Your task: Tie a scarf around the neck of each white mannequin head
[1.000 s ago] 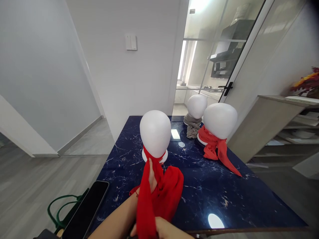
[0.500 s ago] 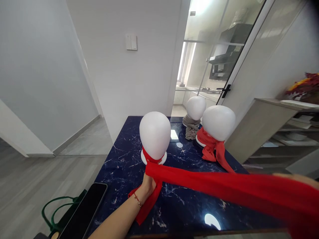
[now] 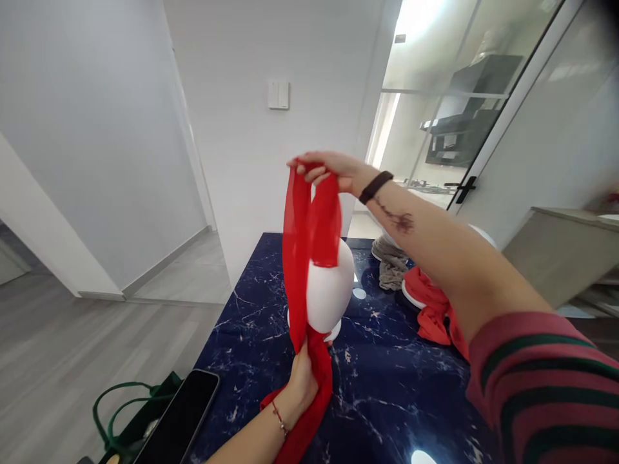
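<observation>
A red scarf (image 3: 296,258) hangs in front of a white mannequin head (image 3: 331,290) that stands on the dark blue marbled table (image 3: 387,386). My right hand (image 3: 326,171) is raised above the head and pinches the scarf, whose short end drops over the front of the head. Low at the neck, my left hand (image 3: 304,380) is closed around the scarf. More red cloth trails from there down to the table's near side. My fingers at the neck are partly hidden.
Behind my right forearm, a coral-red scarf (image 3: 428,303) and a grey scarf (image 3: 391,261) wrap two other, mostly hidden mannequin heads. A black phone (image 3: 178,419) and a green-handled bag (image 3: 116,419) are at the left. A glass door stands behind.
My right hand has come from the far right to above the head, carrying the scarf end up and leftward. My left hand stays by the neck. The view has shifted slightly.
</observation>
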The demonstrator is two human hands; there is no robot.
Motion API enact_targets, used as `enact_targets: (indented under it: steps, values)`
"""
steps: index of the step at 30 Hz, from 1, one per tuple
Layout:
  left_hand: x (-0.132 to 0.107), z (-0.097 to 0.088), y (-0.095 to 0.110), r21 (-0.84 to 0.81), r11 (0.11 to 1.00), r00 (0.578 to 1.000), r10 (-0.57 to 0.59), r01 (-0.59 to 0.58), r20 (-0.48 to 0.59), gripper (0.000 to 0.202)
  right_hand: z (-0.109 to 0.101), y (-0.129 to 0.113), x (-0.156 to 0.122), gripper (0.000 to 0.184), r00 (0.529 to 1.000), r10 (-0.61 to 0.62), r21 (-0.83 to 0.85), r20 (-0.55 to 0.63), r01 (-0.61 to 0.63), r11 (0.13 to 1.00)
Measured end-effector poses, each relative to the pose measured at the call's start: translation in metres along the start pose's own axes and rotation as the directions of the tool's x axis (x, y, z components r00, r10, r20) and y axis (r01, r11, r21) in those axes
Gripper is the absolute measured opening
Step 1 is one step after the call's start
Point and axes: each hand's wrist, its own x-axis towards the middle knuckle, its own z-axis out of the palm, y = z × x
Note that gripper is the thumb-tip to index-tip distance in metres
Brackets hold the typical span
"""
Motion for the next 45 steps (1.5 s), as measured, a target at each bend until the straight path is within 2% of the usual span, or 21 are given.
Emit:
enact_targets:
  steps: [1,3,5,7,10,12,15,17,19,21,22,23,26,28,29,31,33,36,39,42,45]
  values:
    - [0.001,0.0,0.0,-0.005,1.0,1.0,-0.018,0.018,-0.007,0.05,0.0,0.02,0.019,0.033,0.995,0.095,0.035,-0.021,-0.094,0.995]
    - [0.002,0.0,0.001,-0.019,0.999,0.999,-0.044,0.044,-0.019,0.051,-0.006,0.065,0.041,0.019,0.949,0.299,0.108,-0.098,-0.289,0.951]
    - [0.002,0.0,0.001,-0.021,0.998,0.998,-0.057,0.057,-0.017,0.05,-0.019,0.106,0.043,0.013,0.918,0.36,0.129,-0.164,-0.342,0.931]
    - [0.0,-0.001,0.001,-0.029,0.997,0.998,-0.067,0.066,-0.01,0.045,-0.035,0.135,0.03,0.015,0.897,0.361,0.141,-0.256,-0.335,0.932]
    - [-0.004,-0.001,0.001,-0.036,0.999,0.997,0.0,0.002,0.076,0.036,-0.064,0.157,-0.003,0.022,0.86,0.282,0.134,-0.426,-0.248,0.959]
    - [-0.006,-0.001,0.0,-0.024,0.998,0.989,0.057,-0.054,0.136,0.044,-0.083,0.163,-0.029,0.03,0.819,0.196,0.102,-0.539,-0.168,0.98]
    - [-0.005,-0.002,-0.001,0.007,0.997,0.988,0.081,-0.083,0.133,0.041,-0.107,0.168,-0.076,0.035,0.744,0.085,0.045,-0.662,-0.074,0.996]
    - [-0.004,-0.002,-0.001,0.026,0.996,0.99,0.081,-0.085,0.112,0.037,-0.114,0.174,-0.115,0.032,0.698,0.049,0.039,-0.714,-0.031,0.999]
    - [-0.004,-0.001,0.0,0.041,0.996,0.991,0.079,-0.084,0.107,0.035,-0.11,0.182,-0.163,0.029,0.69,0.101,0.091,-0.717,-0.051,0.995]
    - [-0.005,0.001,0.002,0.05,0.996,0.992,0.065,-0.071,0.107,0.035,-0.096,0.191,-0.218,0.032,0.725,0.25,0.164,-0.642,-0.189,0.968]
    - [-0.006,0.002,0.002,0.054,0.997,0.993,0.056,-0.062,0.108,0.035,-0.084,0.195,-0.246,0.036,0.771,0.341,0.176,-0.538,-0.293,0.94]
    - [-0.007,0.002,0.003,0.059,0.997,0.993,0.05,-0.057,0.108,0.035,-0.068,0.199,-0.274,0.04,0.786,0.421,0.188,-0.452,-0.378,0.907]
    - [-0.007,0.002,0.003,0.047,0.997,0.991,0.055,-0.061,0.122,0.034,-0.007,0.213,-0.342,0.042,0.791,0.572,0.278,-0.216,-0.512,0.813]
    - [-0.005,0.001,0.002,0.033,0.996,0.988,0.073,-0.078,0.138,0.036,0.042,0.223,-0.37,0.046,0.79,0.608,0.38,-0.083,-0.539,0.752]
    - [-0.004,0.0,0.002,0.03,0.996,0.985,0.084,-0.089,0.149,0.037,0.066,0.228,-0.378,0.051,0.785,0.616,0.431,-0.06,-0.536,0.726]
    - [-0.002,0.0,0.0,0.033,0.993,0.977,0.103,-0.111,0.184,0.038,0.112,0.237,-0.384,0.061,0.799,0.599,0.453,0.052,-0.553,0.699]
    - [-0.002,0.0,0.001,0.035,0.994,0.967,0.096,-0.107,0.234,0.038,0.15,0.244,-0.38,0.066,0.836,0.538,0.453,0.107,-0.523,0.722]
    - [-0.005,0.001,0.003,0.047,0.996,0.956,0.055,-0.072,0.29,0.041,0.188,0.25,-0.368,0.069,0.87,0.475,0.504,0.13,-0.471,0.724]
    - [-0.007,-0.002,0.008,0.118,0.991,0.954,0.023,-0.061,0.3,0.042,0.201,0.251,-0.356,0.064,0.898,0.421,0.529,0.128,-0.421,0.737]
    - [-0.008,-0.009,0.015,0.298,0.949,0.951,0.009,-0.106,0.31,0.035,0.199,0.25,-0.346,0.052,0.933,0.348,0.524,0.092,-0.342,0.78]
    - [-0.01,-0.018,0.022,0.55,0.781,0.937,0.126,-0.296,0.325,0.034,0.191,0.244,-0.339,0.047,0.956,0.286,0.495,0.068,-0.281,0.822]
